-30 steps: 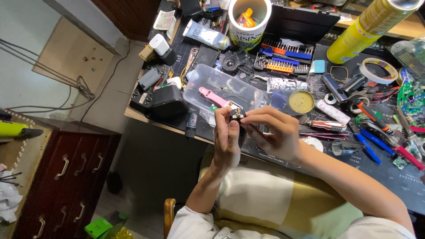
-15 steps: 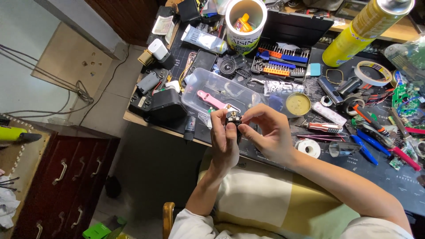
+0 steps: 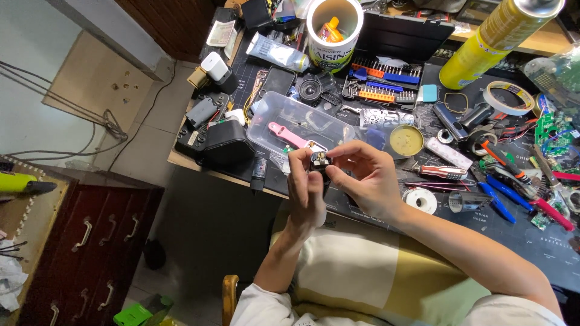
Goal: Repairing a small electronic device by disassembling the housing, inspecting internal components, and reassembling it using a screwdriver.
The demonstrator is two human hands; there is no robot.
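The surface (image 3: pixel 547 253) in front of me is a dark mat crowded with tools and parts, and to my left stands a dark red wooden cabinet (image 3: pixel 78 241) with metal handles. A tall yellow spray can (image 3: pixel 498 36) lies tilted at the far right, near a white cylindrical tub (image 3: pixel 334 27) with its top open. Just beyond my hands sits a clear plastic tray (image 3: pixel 290 121) with a pink strap (image 3: pixel 289 134) in it, and a black box-shaped device (image 3: pixel 220 145) rests beside the tray at the edge. My right hand (image 3: pixel 368 181) curls in from the right, fingers pinched on a small black part (image 3: pixel 319 161). My left hand (image 3: pixel 305 184) rises upright and grips the same part from the left, thumb against it. The part is held between both hands, above the near edge, just in front of the tray.
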